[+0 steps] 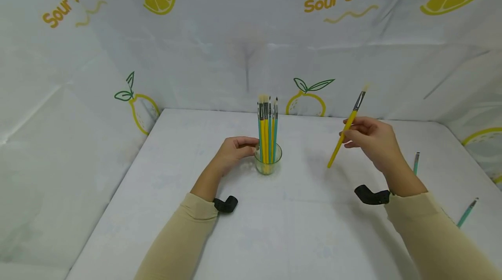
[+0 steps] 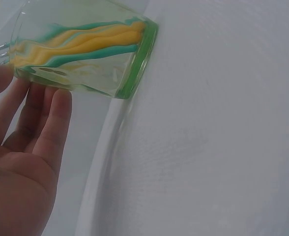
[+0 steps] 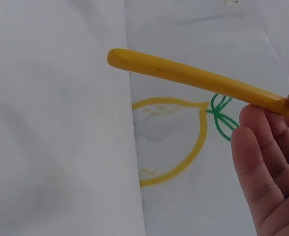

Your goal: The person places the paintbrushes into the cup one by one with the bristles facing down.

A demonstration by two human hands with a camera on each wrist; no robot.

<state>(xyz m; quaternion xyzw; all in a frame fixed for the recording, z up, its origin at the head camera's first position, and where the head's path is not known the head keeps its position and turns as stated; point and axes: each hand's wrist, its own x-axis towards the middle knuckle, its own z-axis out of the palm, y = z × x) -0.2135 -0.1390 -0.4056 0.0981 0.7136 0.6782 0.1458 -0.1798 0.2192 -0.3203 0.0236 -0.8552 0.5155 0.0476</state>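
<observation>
A clear glass cup stands on the white table, holding several upright paintbrushes with yellow and teal handles, bristles up. My left hand holds the cup's left side near the rim; in the left wrist view the thumb and fingertips are at the glass. To the right of the cup, my right hand pinches a yellow paintbrush between thumb and fingers. This brush is raised and tilted, pale bristles up, its handle end pointing down and left. The right wrist view shows the yellow handle across the fingers.
Two teal paintbrushes lie at the table's right side, one partly hidden by the right forearm, the other closer to the front. A white lemon-print sheet hangs behind the table.
</observation>
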